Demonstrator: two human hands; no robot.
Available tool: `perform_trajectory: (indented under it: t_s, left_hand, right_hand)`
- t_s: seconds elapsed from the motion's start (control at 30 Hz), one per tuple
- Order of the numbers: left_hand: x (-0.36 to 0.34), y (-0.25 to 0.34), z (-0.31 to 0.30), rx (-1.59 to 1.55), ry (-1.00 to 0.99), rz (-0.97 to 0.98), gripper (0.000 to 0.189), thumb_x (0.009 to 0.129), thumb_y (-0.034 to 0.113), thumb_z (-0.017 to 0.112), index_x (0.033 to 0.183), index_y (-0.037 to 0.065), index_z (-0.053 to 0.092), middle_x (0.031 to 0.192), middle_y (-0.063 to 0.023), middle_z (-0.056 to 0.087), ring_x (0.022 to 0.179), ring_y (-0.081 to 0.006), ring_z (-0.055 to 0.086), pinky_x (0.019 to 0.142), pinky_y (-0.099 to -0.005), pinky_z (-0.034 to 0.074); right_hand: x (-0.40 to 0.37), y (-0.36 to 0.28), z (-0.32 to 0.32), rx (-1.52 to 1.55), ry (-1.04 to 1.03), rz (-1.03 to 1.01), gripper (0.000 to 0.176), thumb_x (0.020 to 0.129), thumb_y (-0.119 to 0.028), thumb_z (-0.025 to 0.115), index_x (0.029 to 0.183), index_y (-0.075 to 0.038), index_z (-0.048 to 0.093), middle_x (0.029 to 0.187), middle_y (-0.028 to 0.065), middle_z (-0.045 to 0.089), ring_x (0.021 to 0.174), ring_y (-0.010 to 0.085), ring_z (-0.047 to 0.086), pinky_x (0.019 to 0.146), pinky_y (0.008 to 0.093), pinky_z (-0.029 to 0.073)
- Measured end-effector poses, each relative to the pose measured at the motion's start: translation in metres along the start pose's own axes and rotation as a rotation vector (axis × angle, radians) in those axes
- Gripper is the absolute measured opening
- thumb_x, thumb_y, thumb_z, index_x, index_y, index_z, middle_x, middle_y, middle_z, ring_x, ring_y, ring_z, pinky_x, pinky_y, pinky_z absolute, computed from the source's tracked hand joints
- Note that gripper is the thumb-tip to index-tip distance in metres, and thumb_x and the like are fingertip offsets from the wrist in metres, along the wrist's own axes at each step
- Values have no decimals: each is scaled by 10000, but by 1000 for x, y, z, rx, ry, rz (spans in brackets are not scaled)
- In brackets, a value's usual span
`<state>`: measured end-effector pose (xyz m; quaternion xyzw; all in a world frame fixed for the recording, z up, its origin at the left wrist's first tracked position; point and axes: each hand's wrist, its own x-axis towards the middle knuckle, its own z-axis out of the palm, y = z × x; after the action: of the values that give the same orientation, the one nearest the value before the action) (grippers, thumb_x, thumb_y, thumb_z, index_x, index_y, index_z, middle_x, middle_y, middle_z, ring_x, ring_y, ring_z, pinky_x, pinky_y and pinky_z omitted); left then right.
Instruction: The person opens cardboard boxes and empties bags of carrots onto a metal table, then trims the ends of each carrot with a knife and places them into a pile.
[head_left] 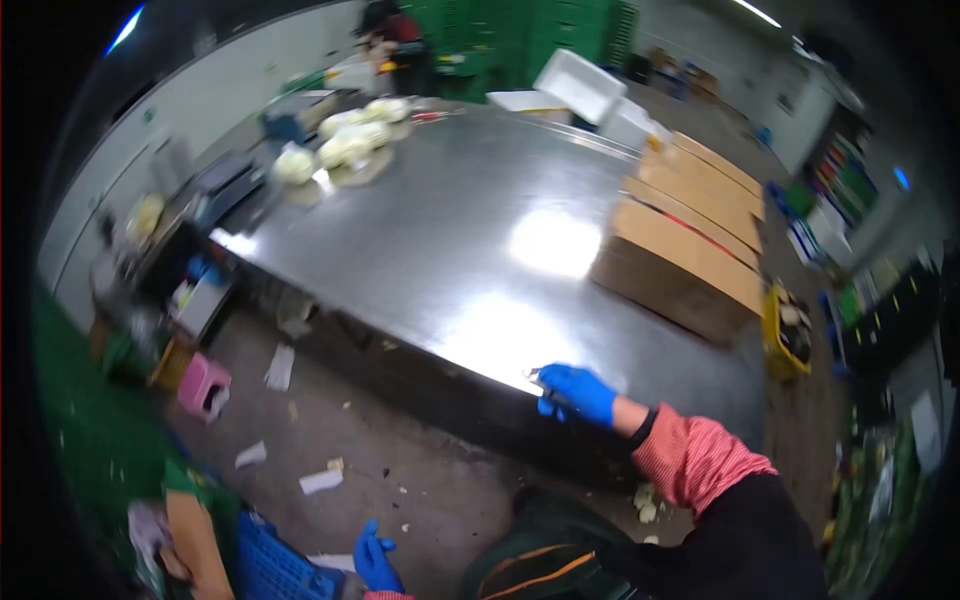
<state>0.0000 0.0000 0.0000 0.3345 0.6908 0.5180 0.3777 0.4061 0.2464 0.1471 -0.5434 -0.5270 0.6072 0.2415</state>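
Note:
My right hand (577,394), in a blue glove, is at the near edge of the steel table (430,240). Its fingers are closed round a small dark object with a shiny tip (531,373), too blurred to name. Low in the view hangs my left hand (376,559), also gloved in blue. Its fingers are loosely apart with nothing visible in them, and a blue plastic crate (275,555) stands nearby on the left. Several pale, round, cabbage-like vegetables (350,145) lie at the table's far left end, well away from both hands.
Cardboard boxes (690,240) stand on the table's right side, with white foam boxes (580,85) behind. A pink stool (205,385) and paper scraps (321,482) are on the floor. A yellow crate (785,335) is at right. Another person (398,45) is at the far end.

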Motion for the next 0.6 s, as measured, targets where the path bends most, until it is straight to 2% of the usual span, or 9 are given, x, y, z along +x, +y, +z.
perform_trajectory:
  t_s: [0.07,0.1,0.17,0.27,0.4,0.43,0.47,0.53,0.6]
  left_hand:
    - [73,45,1,94,-129,94,281,974,109,468,1218,36,587,949,-64,643,725,-82,549,680,-243,470]
    - [-20,79,95,36,-213,40,273,972,110,474,1200,24,596,889,-50,628,716,-81,547,684,-238,465]
    - [-3,127,140,36,-324,66,262,967,112,484,1164,-2,615,770,-21,598,699,-80,543,691,-227,455]
    - [41,164,213,50,-535,226,265,968,107,484,1173,-2,611,840,-37,619,710,-84,549,707,-231,462]
    - [73,221,325,114,-696,395,282,958,87,505,1215,6,591,1021,-64,643,878,-110,591,854,-262,477]
    - [90,219,352,91,-805,191,303,947,84,526,1238,16,577,1128,-74,631,940,-124,594,897,-273,469]
    - [94,240,383,55,-842,85,331,937,101,551,1259,24,562,1178,-71,611,1001,-138,586,923,-283,460]
    - [111,263,441,140,-917,417,408,931,155,574,1333,115,521,1186,-68,605,1047,-156,578,933,-303,457]
    - [122,295,491,245,-1006,314,636,915,337,593,1464,169,320,1293,-92,556,1187,-226,520,1027,-360,394]
  right_hand:
    - [-4,-7,5,373,131,-94,377,899,-243,593,1214,-57,498,833,81,615,644,164,625,638,315,547]
    - [-113,-12,-90,329,264,-1,320,910,-261,578,1144,-51,517,820,81,615,651,158,627,628,298,550]
    - [-146,-13,-129,260,292,72,288,931,-245,561,1150,-65,508,830,86,612,666,136,604,574,269,522]
    - [-175,-8,-176,352,333,28,279,927,-278,574,1109,-72,530,771,69,601,615,117,577,511,245,480]
    - [-168,9,-232,328,646,-51,263,926,-296,582,1066,-79,532,702,59,572,547,111,554,450,233,445]
    - [-157,20,-248,314,678,-88,279,930,-287,579,1106,-78,523,698,58,562,536,117,559,427,240,450]
    - [-145,24,-260,338,706,-104,283,929,-281,580,1111,-75,516,686,58,557,519,120,553,424,239,452]
    - [-132,20,-278,398,733,-141,290,928,-269,579,1120,-64,504,667,60,547,485,128,540,416,244,457]
    - [-117,25,-293,436,710,-175,296,933,-254,565,1137,-51,497,651,64,539,465,134,531,407,252,458]
